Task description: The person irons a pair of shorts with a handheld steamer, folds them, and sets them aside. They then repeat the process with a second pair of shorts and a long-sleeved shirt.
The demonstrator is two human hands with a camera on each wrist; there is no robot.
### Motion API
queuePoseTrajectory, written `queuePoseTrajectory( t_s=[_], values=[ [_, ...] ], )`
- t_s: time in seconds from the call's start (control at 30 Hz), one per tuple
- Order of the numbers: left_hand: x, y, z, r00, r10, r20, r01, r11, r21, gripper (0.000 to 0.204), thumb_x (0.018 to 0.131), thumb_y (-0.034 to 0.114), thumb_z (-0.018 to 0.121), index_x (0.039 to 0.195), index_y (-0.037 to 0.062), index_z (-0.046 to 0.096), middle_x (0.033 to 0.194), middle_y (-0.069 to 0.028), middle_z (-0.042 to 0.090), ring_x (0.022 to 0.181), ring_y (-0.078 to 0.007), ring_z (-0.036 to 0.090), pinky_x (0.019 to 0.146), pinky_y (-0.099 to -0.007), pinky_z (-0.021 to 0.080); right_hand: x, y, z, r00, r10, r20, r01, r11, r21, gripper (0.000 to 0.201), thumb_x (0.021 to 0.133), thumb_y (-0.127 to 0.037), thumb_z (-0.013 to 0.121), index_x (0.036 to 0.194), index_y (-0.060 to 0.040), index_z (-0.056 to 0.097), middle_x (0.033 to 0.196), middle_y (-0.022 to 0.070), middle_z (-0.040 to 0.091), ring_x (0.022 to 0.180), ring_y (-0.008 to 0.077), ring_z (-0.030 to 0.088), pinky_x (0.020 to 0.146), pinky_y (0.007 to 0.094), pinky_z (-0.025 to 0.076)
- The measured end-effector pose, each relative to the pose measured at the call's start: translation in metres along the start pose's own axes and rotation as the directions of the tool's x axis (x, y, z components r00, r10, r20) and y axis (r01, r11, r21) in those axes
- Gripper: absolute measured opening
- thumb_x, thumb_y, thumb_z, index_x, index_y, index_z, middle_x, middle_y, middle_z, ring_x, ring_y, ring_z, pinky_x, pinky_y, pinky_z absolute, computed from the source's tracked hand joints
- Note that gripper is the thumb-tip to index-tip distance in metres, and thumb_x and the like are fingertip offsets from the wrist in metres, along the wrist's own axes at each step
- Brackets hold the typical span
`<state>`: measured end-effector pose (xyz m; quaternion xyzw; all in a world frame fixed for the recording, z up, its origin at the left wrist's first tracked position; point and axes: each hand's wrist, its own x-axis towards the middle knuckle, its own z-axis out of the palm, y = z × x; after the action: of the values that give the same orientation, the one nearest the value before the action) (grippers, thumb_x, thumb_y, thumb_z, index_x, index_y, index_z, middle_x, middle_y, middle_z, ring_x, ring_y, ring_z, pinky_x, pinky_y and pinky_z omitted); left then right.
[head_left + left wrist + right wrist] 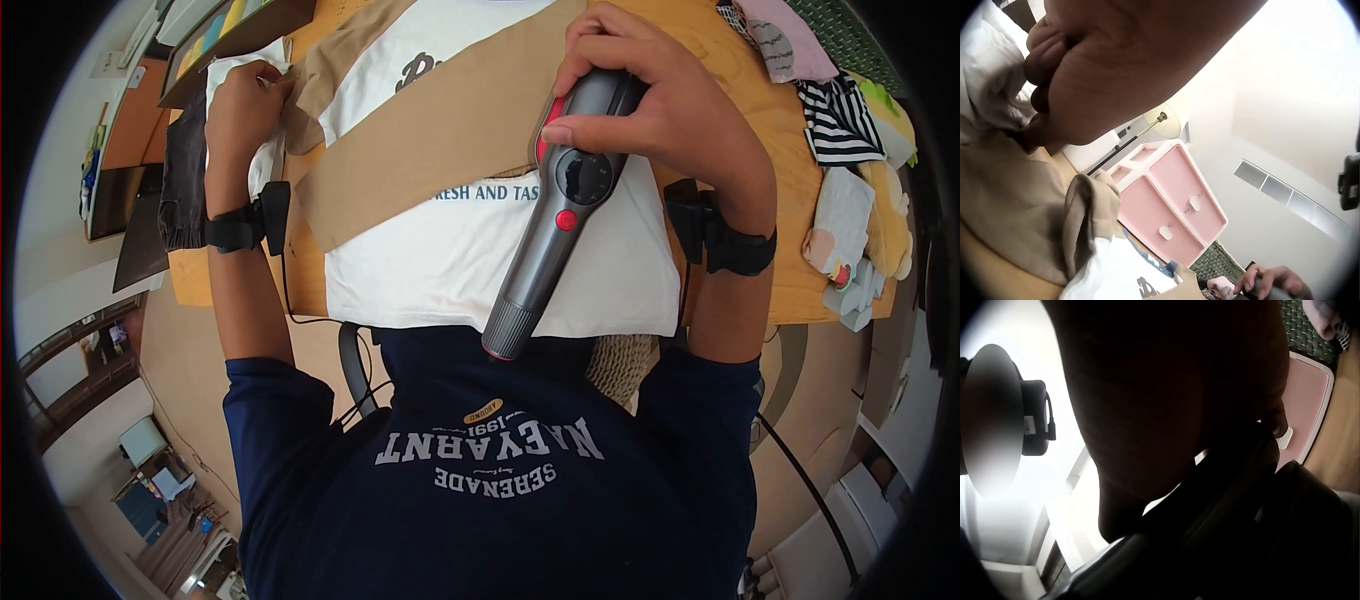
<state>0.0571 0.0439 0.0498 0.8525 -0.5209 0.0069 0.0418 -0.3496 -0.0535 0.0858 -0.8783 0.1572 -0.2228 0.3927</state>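
A white long-sleeved top [440, 280] with tan sleeves and dark lettering lies spread in front of me. One tan sleeve [420, 165] is folded slantwise across its chest. At the left my left hand [243, 112], fingers curled, pinches the other sleeve [312, 85] beside some white cloth [268, 160]. My right hand [665, 100] grips a grey handheld appliance [535, 255] with a round dial, a red button and red trim. Its ribbed end slants down toward my body, over the top's lower part. In the right wrist view the hand and appliance are mostly dark.
Dark folded cloth [183, 180] lies at the table's left edge. Several garments, among them a striped one [842, 122], are heaped along the right. A green woven basket [850, 35] and a pink drawer unit [1160, 206] stand at the back. A cable [290, 290] hangs from the left wrist camera.
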Motion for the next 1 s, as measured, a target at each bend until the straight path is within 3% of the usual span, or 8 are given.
queuePoseTrajectory(
  t_s=[0.1, 0.2, 0.3, 0.4, 0.6, 0.7, 0.93, 1.0],
  values=[
    [-0.004, 0.004, -0.001, 0.999, 0.002, -0.042, -0.001, 1.000, 0.031, 0.034, 0.087, 0.037, 0.072, 0.103, 0.0075, 0.076, 0.087, -0.0142, 0.075, 0.086, -0.0359, 0.072, 0.075, -0.0448, 0.055, -0.001, 0.000, -0.001, 1.000, 0.028, 0.010, -0.028, 0.999, 0.026, 0.031, 0.073, -0.024, 0.089, 0.085, -0.0035, 0.069, 0.092, 0.0089, 0.058, 0.090, 0.0226, 0.056, 0.079, 0.0301, 0.045],
    [-0.017, 0.012, -0.011, 0.951, 0.044, -0.306, -0.062, 0.997, -0.050, 0.032, 0.088, 0.029, 0.076, 0.099, 0.0000, 0.075, 0.069, -0.0116, 0.068, 0.060, -0.0189, 0.064, 0.060, -0.0320, 0.049, -0.002, 0.002, 0.000, 0.999, -0.052, -0.018, 0.051, 0.999, -0.005, 0.030, 0.074, -0.024, 0.089, 0.085, -0.0036, 0.070, 0.092, 0.0088, 0.058, 0.089, 0.0224, 0.057, 0.078, 0.0301, 0.045],
    [-0.064, 0.053, -0.045, 0.888, -0.030, -0.458, -0.269, 0.775, -0.572, 0.020, 0.090, 0.015, 0.079, 0.099, -0.0022, 0.074, 0.072, 0.0022, 0.063, 0.063, -0.0044, 0.053, 0.058, -0.0201, 0.038, -0.002, 0.003, -0.001, 1.000, 0.012, -0.009, -0.012, 0.999, 0.031, 0.029, 0.074, -0.023, 0.089, 0.085, -0.0040, 0.069, 0.091, 0.0089, 0.059, 0.089, 0.0226, 0.057, 0.077, 0.0304, 0.045],
    [-0.127, 0.103, -0.074, 0.855, -0.043, -0.516, -0.368, 0.652, -0.663, 0.009, 0.091, 0.003, 0.076, 0.097, -0.0028, 0.072, 0.066, 0.0089, 0.051, 0.058, 0.0006, 0.038, 0.053, -0.0183, 0.025, -0.001, 0.004, 0.001, 1.000, 0.000, -0.023, 0.000, 1.000, -0.010, 0.026, 0.075, -0.022, 0.086, 0.084, -0.0041, 0.069, 0.089, 0.0086, 0.059, 0.089, 0.0230, 0.057, 0.078, 0.0307, 0.045],
    [-0.203, 0.129, -0.077, 0.856, 0.346, -0.385, -0.504, 0.383, -0.774, 0.012, 0.073, -0.008, 0.077, 0.084, -0.0034, 0.073, 0.062, -0.0037, 0.063, 0.043, -0.0044, 0.040, 0.042, -0.0220, 0.027, 0.000, 0.009, 0.003, 0.996, -0.054, -0.065, 0.048, 0.995, -0.086, 0.017, 0.082, -0.018, 0.076, 0.083, -0.0033, 0.068, 0.087, 0.0095, 0.058, 0.087, 0.0244, 0.057, 0.078, 0.0317, 0.045],
    [-0.208, 0.138, -0.074, 0.743, 0.573, -0.346, -0.536, 0.199, -0.821, 0.016, 0.074, -0.002, 0.081, 0.083, -0.0019, 0.068, 0.061, -0.0044, 0.063, 0.044, -0.0102, 0.050, 0.043, -0.0241, 0.034, -0.002, 0.006, 0.002, 0.996, 0.055, -0.077, -0.056, 0.998, -0.007, 0.015, 0.082, -0.017, 0.073, 0.083, -0.0027, 0.068, 0.087, 0.0105, 0.058, 0.087, 0.0249, 0.057, 0.078, 0.0324, 0.045],
    [-0.225, 0.167, -0.050, 0.659, 0.608, -0.442, -0.627, 0.121, -0.769, 0.018, 0.075, -0.004, 0.079, 0.092, -0.0030, 0.072, 0.058, -0.0066, 0.059, 0.040, -0.0154, 0.052, 0.039, -0.0291, 0.035, -0.002, 0.015, 0.003, 0.984, 0.061, -0.170, -0.078, 0.992, -0.096, 0.023, 0.082, -0.024, 0.077, 0.080, -0.0025, 0.068, 0.082, 0.0131, 0.060, 0.083, 0.0284, 0.060, 0.075, 0.0366, 0.047],
    [-0.227, 0.169, -0.047, 0.665, 0.612, -0.428, -0.620, 0.132, -0.774, 0.017, 0.076, -0.004, 0.079, 0.092, -0.0027, 0.072, 0.058, -0.0064, 0.059, 0.041, -0.0154, 0.053, 0.039, -0.0288, 0.035, -0.003, 0.025, 0.001, 0.991, 0.075, -0.108, -0.083, 0.994, -0.078, 0.022, 0.083, -0.018, 0.077, 0.086, -0.0009, 0.064, 0.094, 0.0034, 0.054, 0.089, 0.0170, 0.055, 0.081, 0.0287, 0.045]
  ],
)
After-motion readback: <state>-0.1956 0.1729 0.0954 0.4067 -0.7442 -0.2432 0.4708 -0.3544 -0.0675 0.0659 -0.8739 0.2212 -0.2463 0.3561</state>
